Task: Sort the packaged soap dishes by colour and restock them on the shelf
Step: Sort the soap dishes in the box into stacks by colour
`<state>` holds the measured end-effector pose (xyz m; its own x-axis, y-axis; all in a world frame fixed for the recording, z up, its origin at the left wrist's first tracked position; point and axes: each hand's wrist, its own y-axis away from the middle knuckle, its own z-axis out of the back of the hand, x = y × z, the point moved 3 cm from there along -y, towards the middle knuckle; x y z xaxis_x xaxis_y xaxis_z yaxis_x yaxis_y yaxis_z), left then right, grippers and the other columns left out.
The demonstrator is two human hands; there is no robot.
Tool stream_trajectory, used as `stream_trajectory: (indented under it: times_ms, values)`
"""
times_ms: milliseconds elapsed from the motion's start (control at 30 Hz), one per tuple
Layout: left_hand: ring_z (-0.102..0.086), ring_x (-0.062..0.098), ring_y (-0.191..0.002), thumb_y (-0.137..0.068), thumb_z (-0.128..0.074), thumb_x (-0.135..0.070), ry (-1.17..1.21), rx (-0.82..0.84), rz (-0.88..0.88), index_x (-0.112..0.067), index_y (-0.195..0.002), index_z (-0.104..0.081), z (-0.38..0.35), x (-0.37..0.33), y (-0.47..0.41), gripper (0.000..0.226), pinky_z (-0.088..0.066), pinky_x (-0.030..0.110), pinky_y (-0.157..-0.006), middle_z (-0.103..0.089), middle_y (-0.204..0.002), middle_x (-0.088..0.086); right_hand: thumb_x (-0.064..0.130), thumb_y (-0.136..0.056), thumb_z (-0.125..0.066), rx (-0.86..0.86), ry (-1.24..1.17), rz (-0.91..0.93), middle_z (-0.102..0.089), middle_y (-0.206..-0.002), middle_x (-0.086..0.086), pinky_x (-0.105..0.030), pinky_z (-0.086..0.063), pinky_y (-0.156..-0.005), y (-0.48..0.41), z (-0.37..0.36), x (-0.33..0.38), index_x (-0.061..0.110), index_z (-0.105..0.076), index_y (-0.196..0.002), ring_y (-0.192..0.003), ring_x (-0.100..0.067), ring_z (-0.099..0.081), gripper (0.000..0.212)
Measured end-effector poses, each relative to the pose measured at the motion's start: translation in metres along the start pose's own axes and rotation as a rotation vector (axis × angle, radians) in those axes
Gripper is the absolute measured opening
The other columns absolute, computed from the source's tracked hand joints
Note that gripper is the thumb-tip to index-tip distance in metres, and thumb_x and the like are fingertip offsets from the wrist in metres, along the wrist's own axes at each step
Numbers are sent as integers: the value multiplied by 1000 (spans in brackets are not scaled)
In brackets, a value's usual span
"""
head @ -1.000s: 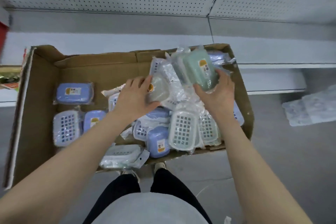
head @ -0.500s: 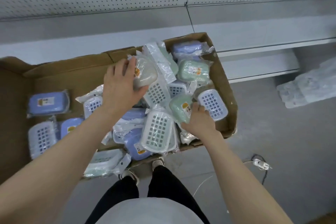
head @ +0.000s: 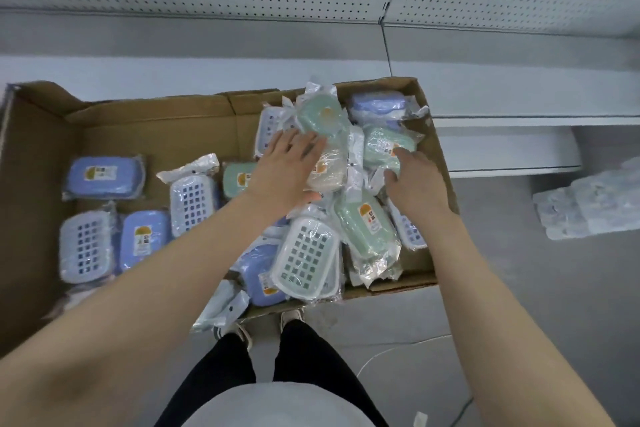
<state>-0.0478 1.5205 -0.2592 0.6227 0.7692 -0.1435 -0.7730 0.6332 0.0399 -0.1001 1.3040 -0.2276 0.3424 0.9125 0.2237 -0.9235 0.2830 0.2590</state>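
Note:
A cardboard box [head: 156, 114] holds several bagged soap dishes. Blue ones [head: 104, 177] lie on its left side, and green ones [head: 367, 229] are piled on the right with blue and white grid-sided packs. My left hand [head: 287, 166] lies over a beige soap dish [head: 329, 177] on top of the pile, fingers across it and thumb at its near edge. My right hand [head: 414, 180] grips a green soap dish [head: 381, 149] near the box's right wall, fingertips on its label and thumb at its lower edge.
A white shelf board [head: 502, 94] with a pegboard back runs behind the box, with a lower board [head: 502, 156] to the right. A heap of clear plastic bags [head: 588, 208] lies on the grey floor at right. A thin cable [head: 381, 354] lies by my feet.
My left hand brought the beige dish down onto the pile's right side. My right hand let go of one green dish near the box front and moved up to another by the right wall.

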Motion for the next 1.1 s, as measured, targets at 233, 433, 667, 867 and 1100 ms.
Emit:
stream_trajectory:
  times_ms: [233,433,667,867,1100]
  values:
    - [-36,41,-135,-84,-65,-46,49,-156,234,-1,-142,-42,5,85,87,77,-32,56,-111,-44,-143,21,8,-87,-63,-126,33,468,-58,-126,-16,-44,-45,-96,-2,-11,118,8,-57,-130,-115,-36,-52,44]
    - [-39,47,-130,-80,-75,-30,52,5,666,0,-143,-39,-19,174,210,78,-35,56,-107,-42,-141,28,10,-86,-65,125,146,790,-55,-131,-12,-39,-35,-99,19,-89,233,11,-50,-138,-122,-32,-47,54]
    - [-38,44,-132,-72,-81,-20,122,94,627,-3,-143,-40,-47,230,254,83,-37,52,-108,-43,-141,25,52,-87,-64,296,499,703,-38,-149,-15,-45,-33,-109,-6,-179,305,13,-22,-151,-139,-35,-31,86]
    - [-27,41,-140,-85,-68,-16,77,86,553,-7,-148,-34,-54,292,219,72,-27,45,-115,-31,-151,21,47,-76,-78,600,588,631,-47,-143,-8,-48,-31,-108,-43,-206,334,28,-29,-150,-135,-33,-37,91]
    - [-10,27,-148,-83,-71,-30,71,290,533,-19,-155,-14,-71,339,185,92,-12,42,-119,-16,-160,6,32,-93,-61,593,469,533,-64,-113,-4,-32,-48,-78,-75,-182,355,20,-66,-118,-96,-24,-60,27]
